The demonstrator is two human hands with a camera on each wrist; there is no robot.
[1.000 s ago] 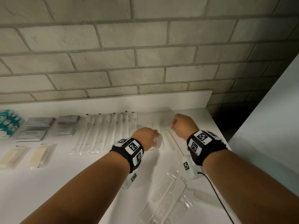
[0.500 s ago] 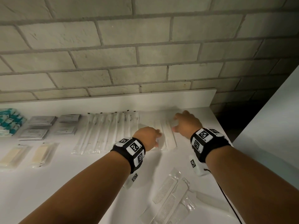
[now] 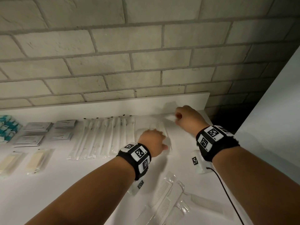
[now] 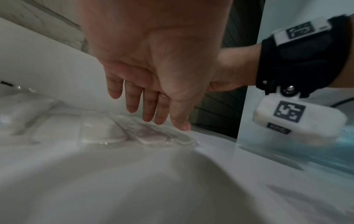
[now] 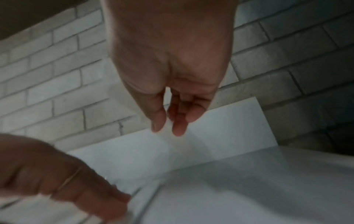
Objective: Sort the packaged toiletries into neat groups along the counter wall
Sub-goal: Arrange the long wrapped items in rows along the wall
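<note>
On the white worktop (image 3: 68,189), the packaged toiletries lie in groups near the back edge, below a low white upstand (image 3: 100,107) and a pale brick wall (image 3: 113,62). From the left edge inward there are teal sachets (image 3: 7,127), flat grey sachets (image 3: 48,131) in two rows, and two cream-coloured bars in clear wrap (image 3: 24,161) set nearer the front. Next comes a row of long, slim white packets (image 3: 103,137) lying side by side, their far ends close to the upstand. Just beside that row, towards the right edge, lie clear-wrapped white packets (image 4: 103,130). The left hand (image 3: 152,140) is over these, released, with fingers (image 4: 132,97) straight and spread, pointing down; the thumb tip reaches the near packet's clear wrap, though whether it presses cannot be told. The right hand (image 3: 186,118) is raised near the back right corner, close to the upstand, with its fingers loosely curled; thumb and forefinger are close together at the far end of the clear-wrapped packets, but the blurred wrist view leaves it unclear whether they pinch anything. Near the front right of the worktop, loose clear-wrapped combs (image 3: 164,197) lie at angles, overlapping one another. Both wrists carry black bands with white marker tags.
</note>
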